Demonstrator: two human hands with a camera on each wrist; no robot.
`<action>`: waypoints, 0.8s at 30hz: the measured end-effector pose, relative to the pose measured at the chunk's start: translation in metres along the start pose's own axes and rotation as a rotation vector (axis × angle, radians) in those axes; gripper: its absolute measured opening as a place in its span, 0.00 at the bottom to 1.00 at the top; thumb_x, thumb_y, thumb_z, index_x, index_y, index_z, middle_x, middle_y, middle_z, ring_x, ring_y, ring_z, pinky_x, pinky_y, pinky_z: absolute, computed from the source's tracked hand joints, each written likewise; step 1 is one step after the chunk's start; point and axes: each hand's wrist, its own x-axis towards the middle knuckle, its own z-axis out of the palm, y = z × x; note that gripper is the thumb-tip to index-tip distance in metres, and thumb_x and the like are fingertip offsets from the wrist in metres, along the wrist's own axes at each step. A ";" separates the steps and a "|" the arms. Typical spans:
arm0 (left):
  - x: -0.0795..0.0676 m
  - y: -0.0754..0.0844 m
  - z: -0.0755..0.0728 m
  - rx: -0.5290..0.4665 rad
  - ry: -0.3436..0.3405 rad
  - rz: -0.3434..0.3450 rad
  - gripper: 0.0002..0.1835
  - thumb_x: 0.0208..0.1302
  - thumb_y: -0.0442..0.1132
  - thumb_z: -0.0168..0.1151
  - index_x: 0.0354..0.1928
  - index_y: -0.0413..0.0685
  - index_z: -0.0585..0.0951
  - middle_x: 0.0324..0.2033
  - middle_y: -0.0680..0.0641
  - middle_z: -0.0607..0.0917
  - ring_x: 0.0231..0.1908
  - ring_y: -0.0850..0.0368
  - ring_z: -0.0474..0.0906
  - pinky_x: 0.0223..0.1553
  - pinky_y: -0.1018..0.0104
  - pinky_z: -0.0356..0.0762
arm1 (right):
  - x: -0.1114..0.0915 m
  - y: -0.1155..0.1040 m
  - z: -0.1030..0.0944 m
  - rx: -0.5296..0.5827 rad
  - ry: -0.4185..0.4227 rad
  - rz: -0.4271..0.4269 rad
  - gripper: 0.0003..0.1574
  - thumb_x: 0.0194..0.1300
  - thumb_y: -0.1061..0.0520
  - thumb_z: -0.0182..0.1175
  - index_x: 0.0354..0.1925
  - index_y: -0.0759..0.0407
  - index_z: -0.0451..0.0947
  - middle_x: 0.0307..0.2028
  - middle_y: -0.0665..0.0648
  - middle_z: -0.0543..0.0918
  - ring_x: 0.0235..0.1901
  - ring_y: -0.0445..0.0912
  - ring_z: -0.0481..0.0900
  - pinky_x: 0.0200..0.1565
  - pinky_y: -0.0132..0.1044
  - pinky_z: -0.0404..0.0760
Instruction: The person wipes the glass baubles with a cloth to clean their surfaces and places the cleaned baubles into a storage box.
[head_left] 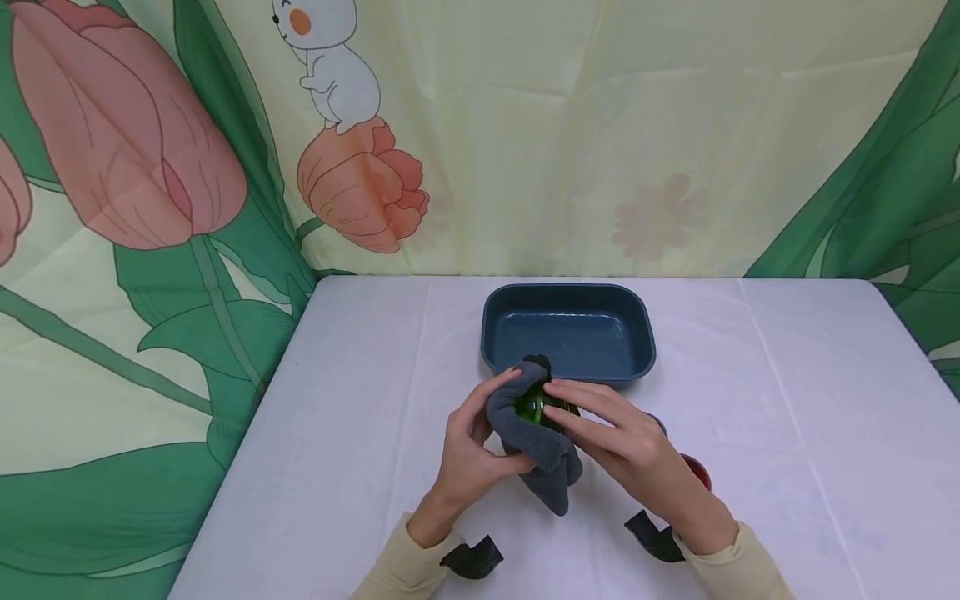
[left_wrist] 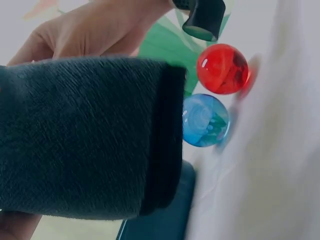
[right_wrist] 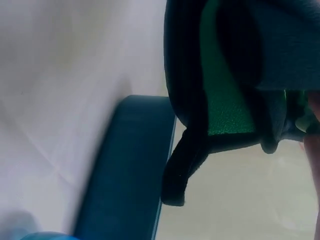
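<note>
In the head view my left hand [head_left: 474,450] grips a dark grey cloth [head_left: 528,433], thumb below and fingers above. A shiny green glass ball [head_left: 531,404] shows in the fold of the cloth, partly covered. My right hand [head_left: 630,437] has its fingers curled over the ball's right side; its thumb is hidden. In the left wrist view the cloth [left_wrist: 85,135] hides most of the ball. A sliver of the green ball [right_wrist: 303,117] shows by the right fingers in the right wrist view.
A dark blue rectangular basin [head_left: 567,333] stands just beyond the hands. A red glass ball [left_wrist: 222,69] and a blue glass ball [left_wrist: 205,120] sit on the white-covered table [head_left: 360,392], partly hidden behind my right hand in the head view. A patterned curtain [head_left: 525,167] hangs behind.
</note>
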 end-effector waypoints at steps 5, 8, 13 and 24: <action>0.000 0.001 0.000 0.009 0.011 0.015 0.44 0.42 0.18 0.74 0.67 0.31 0.67 0.60 0.30 0.76 0.61 0.50 0.77 0.60 0.56 0.76 | -0.004 -0.003 -0.002 0.081 -0.059 0.217 0.30 0.69 0.50 0.62 0.64 0.62 0.75 0.62 0.60 0.79 0.63 0.45 0.76 0.60 0.25 0.73; -0.001 0.001 -0.001 0.017 0.012 0.020 0.44 0.42 0.18 0.74 0.66 0.32 0.68 0.60 0.30 0.76 0.60 0.51 0.77 0.59 0.56 0.76 | -0.006 -0.005 -0.004 0.124 -0.101 0.347 0.38 0.59 0.60 0.70 0.67 0.59 0.72 0.63 0.57 0.79 0.64 0.42 0.74 0.57 0.24 0.75; -0.001 0.000 -0.002 0.015 0.017 0.016 0.44 0.42 0.18 0.74 0.66 0.31 0.68 0.59 0.30 0.76 0.59 0.52 0.78 0.58 0.56 0.78 | -0.002 -0.003 -0.008 0.101 -0.125 0.298 0.36 0.63 0.53 0.67 0.67 0.58 0.72 0.62 0.57 0.78 0.62 0.42 0.76 0.56 0.22 0.75; -0.002 0.000 -0.001 -0.006 0.009 0.006 0.44 0.42 0.17 0.73 0.66 0.31 0.68 0.60 0.29 0.76 0.60 0.51 0.77 0.59 0.57 0.77 | 0.003 0.004 -0.002 0.029 -0.062 -0.015 0.24 0.77 0.49 0.50 0.58 0.62 0.80 0.61 0.62 0.78 0.63 0.49 0.74 0.66 0.29 0.69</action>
